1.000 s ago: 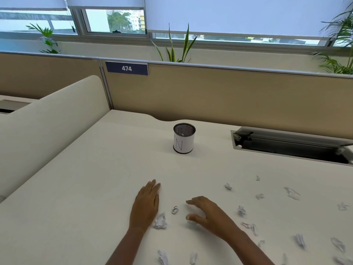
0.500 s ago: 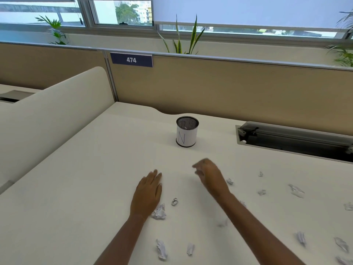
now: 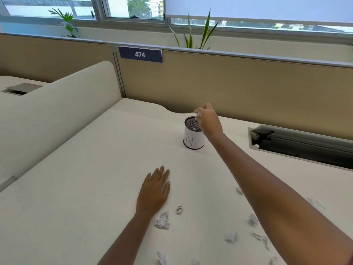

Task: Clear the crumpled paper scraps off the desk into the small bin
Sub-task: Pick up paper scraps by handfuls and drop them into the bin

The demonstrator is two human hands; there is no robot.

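The right hand (image 3: 209,121) hung over the mouth of the small bin (image 3: 193,138), arm stretched forward, fingers pinched on a white paper scrap (image 3: 198,115) just above the rim. The left hand (image 3: 153,192) lay flat and open on the desk (image 3: 91,178), palm down, fingers together and pointing away from the person, holding nothing. Close by its wrist sat a large crumpled scrap (image 3: 162,220), with a smaller ball (image 3: 179,209) just beside that. More scraps (image 3: 253,219) lay scattered under and to the right of the outstretched forearm, some blurred, others near the bottom edge of the view. Nothing stood between the hands and the bin. The bin was a short mesh cylinder wrapped in white paper marked with an N, standing upright toward the back of the desk. To its right was an open cable tray (image 3: 298,142) set into the desk; behind ran a tan partition (image 3: 248,88) bearing a sign (image 3: 140,54) reading 474.
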